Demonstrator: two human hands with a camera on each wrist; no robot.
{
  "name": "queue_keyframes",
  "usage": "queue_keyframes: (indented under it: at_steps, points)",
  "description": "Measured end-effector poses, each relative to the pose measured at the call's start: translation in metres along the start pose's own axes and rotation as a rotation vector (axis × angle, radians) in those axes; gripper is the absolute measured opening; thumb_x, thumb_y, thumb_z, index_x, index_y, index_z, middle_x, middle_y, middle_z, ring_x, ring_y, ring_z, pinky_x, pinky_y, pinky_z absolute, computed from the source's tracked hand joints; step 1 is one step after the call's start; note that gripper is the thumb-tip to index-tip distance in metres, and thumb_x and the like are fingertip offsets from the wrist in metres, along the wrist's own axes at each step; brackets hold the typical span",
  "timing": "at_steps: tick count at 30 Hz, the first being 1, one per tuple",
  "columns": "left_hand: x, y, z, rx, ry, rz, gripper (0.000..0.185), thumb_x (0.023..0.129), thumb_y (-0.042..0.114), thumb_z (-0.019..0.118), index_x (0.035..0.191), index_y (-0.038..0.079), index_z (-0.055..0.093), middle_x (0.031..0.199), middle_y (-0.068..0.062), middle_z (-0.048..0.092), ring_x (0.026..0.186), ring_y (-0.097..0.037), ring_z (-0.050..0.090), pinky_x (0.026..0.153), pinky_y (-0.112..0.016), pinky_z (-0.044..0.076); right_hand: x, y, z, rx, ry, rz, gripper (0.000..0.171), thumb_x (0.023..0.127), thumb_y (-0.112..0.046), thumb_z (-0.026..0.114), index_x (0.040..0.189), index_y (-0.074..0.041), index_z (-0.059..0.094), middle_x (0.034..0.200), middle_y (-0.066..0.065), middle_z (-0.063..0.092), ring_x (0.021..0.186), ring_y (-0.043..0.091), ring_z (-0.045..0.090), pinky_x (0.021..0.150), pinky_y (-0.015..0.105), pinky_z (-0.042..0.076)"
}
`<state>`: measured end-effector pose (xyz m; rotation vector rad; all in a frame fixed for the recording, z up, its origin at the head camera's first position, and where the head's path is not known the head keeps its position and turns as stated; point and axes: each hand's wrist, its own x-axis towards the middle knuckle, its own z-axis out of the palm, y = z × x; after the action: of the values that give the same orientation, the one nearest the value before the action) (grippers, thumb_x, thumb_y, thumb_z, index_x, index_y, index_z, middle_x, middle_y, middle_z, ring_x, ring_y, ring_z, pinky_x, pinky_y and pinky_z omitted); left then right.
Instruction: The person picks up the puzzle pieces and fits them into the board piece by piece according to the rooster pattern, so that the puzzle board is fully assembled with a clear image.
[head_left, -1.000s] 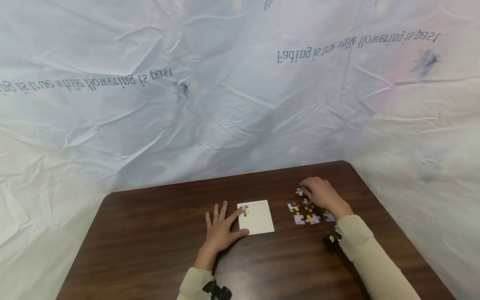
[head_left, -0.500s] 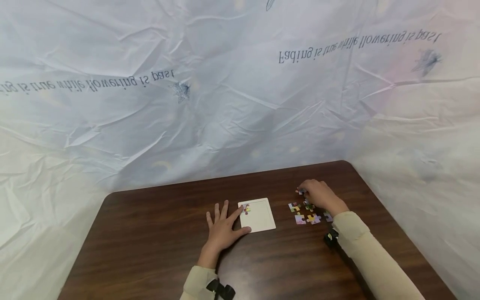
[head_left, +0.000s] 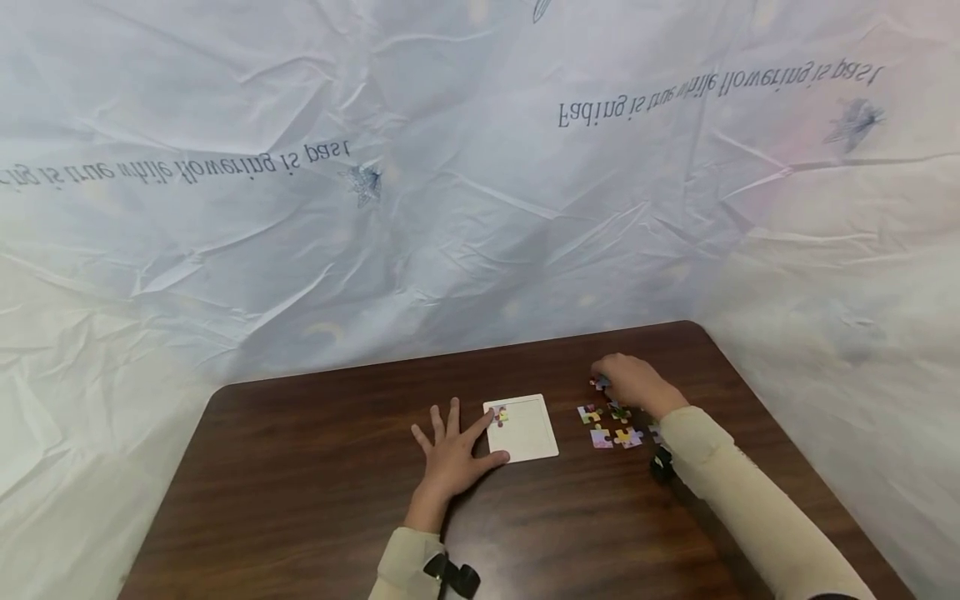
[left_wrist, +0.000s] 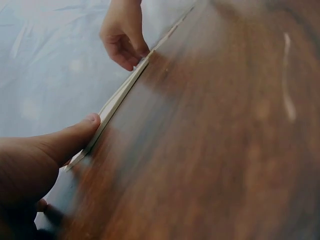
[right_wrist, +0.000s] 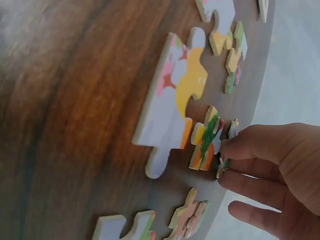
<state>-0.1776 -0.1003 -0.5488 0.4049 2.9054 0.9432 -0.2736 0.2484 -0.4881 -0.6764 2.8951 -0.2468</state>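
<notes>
My left hand [head_left: 452, 463] lies with spread fingers at the left side of a square white puzzle tray [head_left: 529, 437]. Its index fingertip touches a puzzle piece in the tray's upper left corner, and the thumb rests on the lower left edge. In the left wrist view the thumb [left_wrist: 82, 134] presses on the tray's rim. At the far right my right hand [head_left: 636, 385] pinches a small puzzle piece [head_left: 598, 383] between thumb and fingers, low over the table. The right wrist view shows this piece [right_wrist: 233, 128] partly hidden by the thumb.
Several loose puzzle pieces lie in front of the right hand, among them a purple and yellow one [right_wrist: 172, 95] and a green and orange one [right_wrist: 205, 140]. The dark wooden table [head_left: 300, 483] meets a printed white cloth [head_left: 450, 208] at its back edge.
The tray has slid a little to the right, along with my left hand. My right hand has shifted slightly left with the piece at its fingertips.
</notes>
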Motion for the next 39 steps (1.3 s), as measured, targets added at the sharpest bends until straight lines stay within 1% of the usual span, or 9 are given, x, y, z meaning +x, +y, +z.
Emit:
queue_keyframes:
  at_steps: [6,9,12,14,18,22,25,30,39]
  points:
    - [-0.002,0.000,0.000,0.020,-0.004,-0.017,0.082,0.089,0.065,0.076,0.159,0.030,0.052,0.173,-0.026,0.014,0.156,-0.059,-0.005,0.111,-0.085,-0.012,-0.003,-0.005,0.001,-0.027,0.025,0.004,0.021,0.092,0.003,0.077,0.113,0.000,0.075,0.102,0.014,0.069,0.089,0.028,0.069,0.071,0.042,0.060]
    - [-0.002,0.000,0.000,0.013,-0.004,-0.015,0.082,0.089,0.065,0.076,0.159,0.030,0.052,0.173,-0.026,0.014,0.156,-0.059,-0.005,0.111,-0.084,-0.012,-0.002,-0.009,0.001,-0.001,0.048,-0.009,0.018,0.092,0.003,0.077,0.110,0.000,0.075,0.100,0.012,0.068,0.085,0.025,0.067,0.070,0.041,0.059]
    - [-0.002,-0.001,0.000,0.011,0.000,-0.016,0.082,0.088,0.065,0.076,0.159,0.030,0.052,0.173,-0.026,0.014,0.156,-0.059,-0.005,0.111,-0.084,-0.013,0.000,-0.015,0.000,0.023,0.056,-0.042,0.017,0.093,0.002,0.077,0.110,-0.001,0.076,0.101,0.012,0.068,0.085,0.025,0.067,0.070,0.041,0.059]
    - [-0.002,-0.001,0.000,0.016,0.002,-0.019,0.082,0.089,0.065,0.076,0.158,0.030,0.052,0.173,-0.026,0.014,0.156,-0.058,-0.005,0.111,-0.084,-0.013,0.003,-0.019,0.000,0.032,0.053,-0.068,0.017,0.093,0.001,0.077,0.111,0.000,0.076,0.102,0.013,0.069,0.086,0.025,0.068,0.071,0.041,0.059]
    - [-0.001,-0.001,0.000,0.015,0.002,-0.022,0.081,0.088,0.065,0.077,0.158,0.030,0.053,0.173,-0.026,0.014,0.156,-0.058,-0.005,0.111,-0.083,-0.013,0.006,-0.026,0.002,0.048,0.043,-0.083,0.019,0.096,-0.002,0.075,0.115,-0.003,0.077,0.110,0.012,0.071,0.094,0.026,0.069,0.076,0.041,0.060]
    - [-0.002,0.000,0.001,0.012,-0.005,-0.025,0.082,0.088,0.065,0.076,0.159,0.030,0.052,0.173,-0.026,0.013,0.156,-0.058,-0.006,0.111,-0.084,-0.013,0.007,-0.035,0.000,0.119,0.033,-0.113,0.021,0.097,-0.002,0.072,0.118,-0.004,0.076,0.115,0.012,0.071,0.099,0.027,0.069,0.080,0.042,0.059]
    - [-0.002,0.001,0.001,0.003,-0.006,-0.027,0.082,0.088,0.065,0.076,0.159,0.030,0.052,0.173,-0.026,0.013,0.156,-0.058,-0.006,0.111,-0.083,-0.014,0.007,-0.043,-0.003,0.163,0.030,-0.150,0.021,0.097,0.000,0.071,0.118,-0.002,0.076,0.115,0.012,0.072,0.100,0.027,0.069,0.082,0.043,0.059]
    - [-0.003,0.003,0.001,-0.003,-0.008,-0.031,0.082,0.088,0.065,0.076,0.159,0.030,0.052,0.174,-0.025,0.013,0.156,-0.058,-0.005,0.112,-0.083,-0.014,0.009,-0.058,-0.006,0.181,0.022,-0.208,0.021,0.099,-0.002,0.070,0.119,-0.002,0.076,0.117,0.012,0.072,0.103,0.027,0.069,0.085,0.044,0.059]
    - [-0.004,0.003,0.003,0.002,-0.012,-0.031,0.083,0.089,0.066,0.075,0.159,0.030,0.051,0.174,-0.025,0.013,0.156,-0.058,-0.005,0.112,-0.083,-0.013,0.014,-0.085,0.000,0.186,0.019,-0.282,0.021,0.098,-0.001,0.070,0.118,-0.003,0.078,0.119,0.013,0.073,0.107,0.029,0.070,0.089,0.045,0.059]
